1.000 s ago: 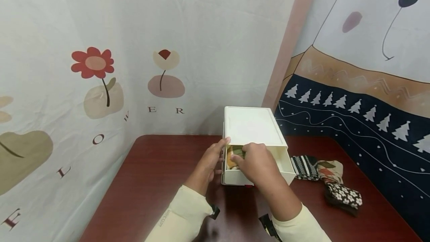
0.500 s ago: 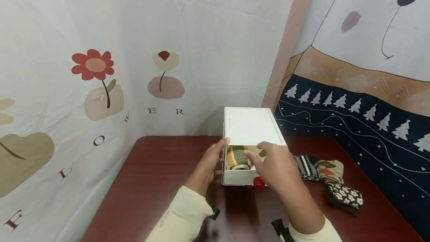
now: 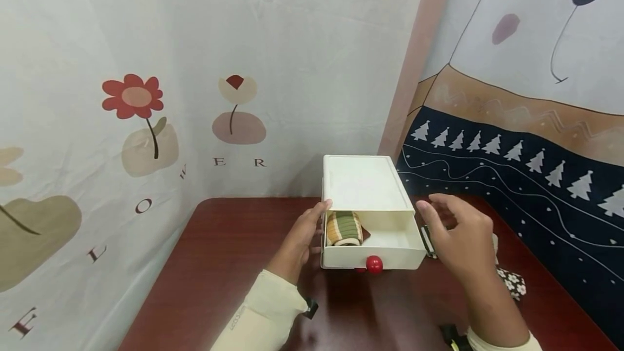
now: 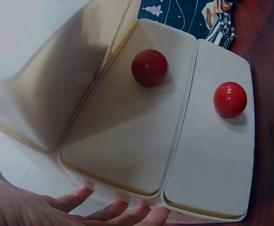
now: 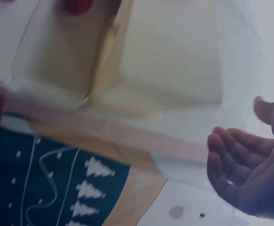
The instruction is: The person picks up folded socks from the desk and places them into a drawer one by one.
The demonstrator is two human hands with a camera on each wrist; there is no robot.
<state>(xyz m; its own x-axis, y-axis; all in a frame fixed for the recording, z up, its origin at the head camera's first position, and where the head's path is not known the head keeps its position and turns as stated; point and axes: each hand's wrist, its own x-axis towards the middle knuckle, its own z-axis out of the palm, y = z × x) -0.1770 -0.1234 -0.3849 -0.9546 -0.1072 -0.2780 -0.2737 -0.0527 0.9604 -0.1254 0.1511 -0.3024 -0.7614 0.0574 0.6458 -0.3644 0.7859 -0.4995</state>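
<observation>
A white drawer cabinet (image 3: 368, 182) stands on the table with its top drawer (image 3: 397, 258) pulled out. Inside the drawer, at its left, lies a rolled pair of striped socks (image 3: 344, 228) in green, yellow and white; a small brown piece (image 3: 365, 233) shows beside it. My left hand (image 3: 303, 234) rests against the cabinet's left side, thumb at the top front edge; the left wrist view shows its fingers (image 4: 109, 212) along that side. My right hand (image 3: 463, 237) is in the air right of the drawer, fingers loosely bent, holding nothing.
Right of the cabinet, partly behind my right hand, are black-and-white striped socks (image 3: 429, 241) and dark socks with white flowers (image 3: 513, 283). A red knob (image 3: 374, 264) sticks out from the open drawer. Two lower drawers (image 4: 207, 141) are closed, and a printed cloth (image 3: 292, 69) hangs behind.
My right hand has come out of the drawer and moved right, leaving the striped socks inside and uncovering the drawer front and red knob. My left hand has stayed in place.
</observation>
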